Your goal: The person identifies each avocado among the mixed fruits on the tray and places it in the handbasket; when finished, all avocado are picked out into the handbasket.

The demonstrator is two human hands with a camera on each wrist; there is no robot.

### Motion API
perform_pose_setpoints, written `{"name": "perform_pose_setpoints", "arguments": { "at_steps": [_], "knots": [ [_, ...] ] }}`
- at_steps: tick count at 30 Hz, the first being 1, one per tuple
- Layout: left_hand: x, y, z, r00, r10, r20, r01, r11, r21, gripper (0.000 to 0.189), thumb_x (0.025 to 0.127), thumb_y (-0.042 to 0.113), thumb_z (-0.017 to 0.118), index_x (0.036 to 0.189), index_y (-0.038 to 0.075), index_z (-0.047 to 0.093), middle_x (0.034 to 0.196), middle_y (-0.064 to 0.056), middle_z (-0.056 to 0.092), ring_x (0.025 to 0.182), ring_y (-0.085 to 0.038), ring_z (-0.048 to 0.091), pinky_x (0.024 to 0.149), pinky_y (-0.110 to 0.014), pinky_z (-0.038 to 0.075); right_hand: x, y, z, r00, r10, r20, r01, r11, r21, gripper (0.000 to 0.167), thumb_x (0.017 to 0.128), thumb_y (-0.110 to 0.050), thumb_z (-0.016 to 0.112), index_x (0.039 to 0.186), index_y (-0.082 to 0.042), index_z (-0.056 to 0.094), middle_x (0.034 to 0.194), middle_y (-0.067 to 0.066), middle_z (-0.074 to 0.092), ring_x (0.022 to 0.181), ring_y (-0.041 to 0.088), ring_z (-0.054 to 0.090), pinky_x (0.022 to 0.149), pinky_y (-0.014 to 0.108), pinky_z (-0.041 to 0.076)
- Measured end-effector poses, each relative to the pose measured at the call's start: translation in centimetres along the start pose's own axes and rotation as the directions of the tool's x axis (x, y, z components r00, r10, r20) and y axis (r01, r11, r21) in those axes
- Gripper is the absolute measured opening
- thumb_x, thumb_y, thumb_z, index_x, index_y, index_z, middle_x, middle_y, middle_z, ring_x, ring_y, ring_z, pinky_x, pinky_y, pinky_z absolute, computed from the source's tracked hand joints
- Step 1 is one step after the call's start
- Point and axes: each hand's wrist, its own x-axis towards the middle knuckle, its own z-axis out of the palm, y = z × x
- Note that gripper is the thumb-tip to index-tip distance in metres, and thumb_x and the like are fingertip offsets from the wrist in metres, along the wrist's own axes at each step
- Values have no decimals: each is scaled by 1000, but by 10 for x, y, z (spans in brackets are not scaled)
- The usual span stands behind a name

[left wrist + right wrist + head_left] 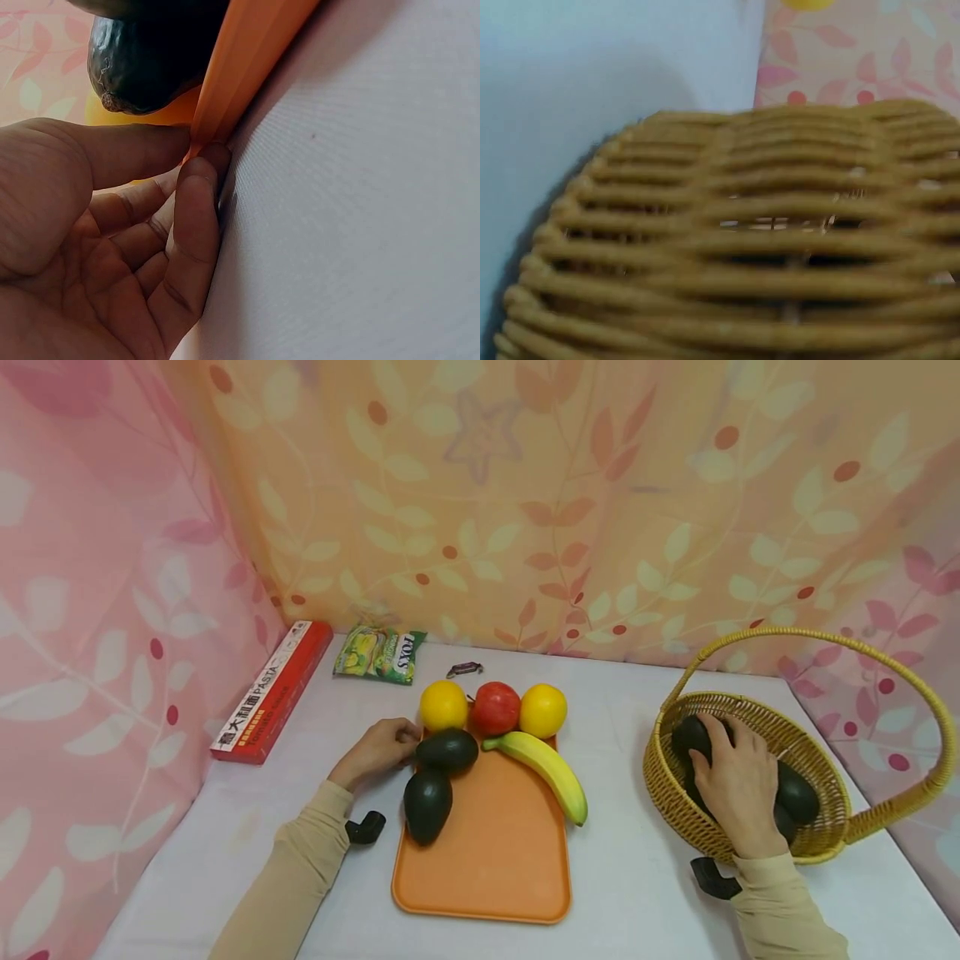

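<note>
My left hand (382, 746) pinches the left rim of an orange tray (498, 860), thumb on top in the left wrist view. Two dark avocados (428, 806) lie along the tray's left side, close to that hand. Along the tray's far end sit a red apple (496, 708) and two yellow round fruits (543, 711), with a banana (551, 772) over the right rim. At the right, my right hand (738, 781) reaches into a wicker basket (832, 768), fingers curled round a dark avocado (691, 737). More avocados (797, 793) lie beneath and beside it.
A red pasta box (273, 693) lies at the left by the curtain. Behind the tray are a green Fox's packet (380, 653) and a small dark wrapped piece (465, 669). The basket's tall handle (862, 639) arches over its right side. Patterned curtains close off the back and sides.
</note>
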Motion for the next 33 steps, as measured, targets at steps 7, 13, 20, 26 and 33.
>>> {"name": "perform_pose_setpoints", "arguments": {
  "at_steps": [7, 13, 20, 26, 33],
  "knots": [
    [0, -1, -1, 1000, -8, 1, 8, 1000, -5, 26, 93, 12, 59, 114, -3, 62, 83, -9, 65, 64, -15, 54, 61, -26, 47, 1, -3, 4, 994, -66, 84, 58, 994, 96, 58, 78, 7, 70, 133, 0, 54, 124, 42, 46, 108, 59, 47, 86, 70, 39],
    [-1, 1, -1, 1000, -12, 8, 12, 1000, -8, 26, 94, 12, 59, 115, -3, 61, 82, -9, 64, 65, -15, 54, 61, -26, 46, 0, -4, 4, 990, -97, 102, 90, 993, 70, 56, 71, 6, 77, 122, 11, 53, 105, 40, 58, 90, 56, 55, 77, 64, 44],
    [-1, 1, -2, 1000, -16, 13, 16, 1000, -3, 26, 94, 12, 59, 115, -3, 61, 85, -10, 65, 66, -15, 55, 62, -25, 47, -3, -4, 1, 975, -39, 219, 33, 999, 30, 34, 77, 4, 71, 108, 12, 61, 109, 38, 56, 91, 57, 53, 76, 64, 43],
    [-2, 2, -3, 1000, -12, 1, 12, 1000, -3, 25, 94, 12, 59, 115, -3, 61, 85, -10, 65, 66, -15, 54, 62, -26, 46, 0, -4, -2, 969, -39, 244, 42, 999, -8, 30, 82, -3, 68, 108, 9, 66, 107, 34, 60, 84, 52, 58, 69, 62, 47],
    [-3, 3, -2, 1000, -18, 11, 18, 1000, -4, 26, 94, 12, 59, 115, -3, 61, 84, -9, 64, 66, -15, 54, 62, -25, 46, 1, -17, -4, 988, -56, 145, 57, 998, -8, 31, 80, -5, 70, 108, 7, 67, 109, 34, 61, 88, 54, 59, 65, 65, 47]
  ]
}}
